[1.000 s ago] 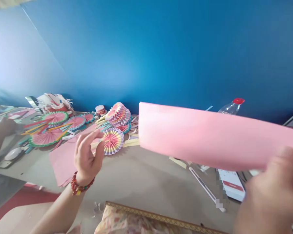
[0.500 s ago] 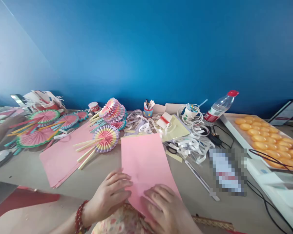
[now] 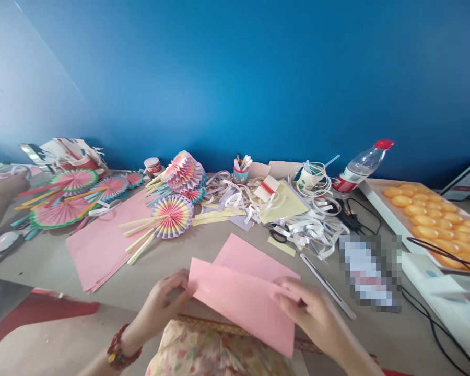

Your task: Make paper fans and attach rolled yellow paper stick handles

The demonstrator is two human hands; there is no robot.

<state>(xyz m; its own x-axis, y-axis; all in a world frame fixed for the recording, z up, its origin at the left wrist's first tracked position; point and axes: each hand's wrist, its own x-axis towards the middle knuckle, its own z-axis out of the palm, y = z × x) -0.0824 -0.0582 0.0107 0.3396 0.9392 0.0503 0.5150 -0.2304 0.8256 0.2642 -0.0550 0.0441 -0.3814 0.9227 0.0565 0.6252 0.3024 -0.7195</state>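
A pink paper sheet point(image 3: 243, 292) is folded over itself just above the table's near edge. My left hand point(image 3: 162, 303), with a red bead bracelet at the wrist, pinches the sheet's left corner. My right hand point(image 3: 309, 308) pinches the right side of the folded flap. The lower half of the sheet hangs over my patterned lap cloth point(image 3: 203, 350).
A stack of pink sheets point(image 3: 97, 245) lies left, with rainbow paper fans point(image 3: 171, 215) and sticks behind it. White paper strips point(image 3: 309, 230), scissors, a ruler point(image 3: 327, 284), a cup, a bottle point(image 3: 358, 168) and a tray of orange pieces point(image 3: 426, 214) sit right. Another person's hand point(image 3: 8, 188) is far left.
The pink sheet was held up in my right hand, then laid flat on the table; now both hands have lifted its near end and folded it over.
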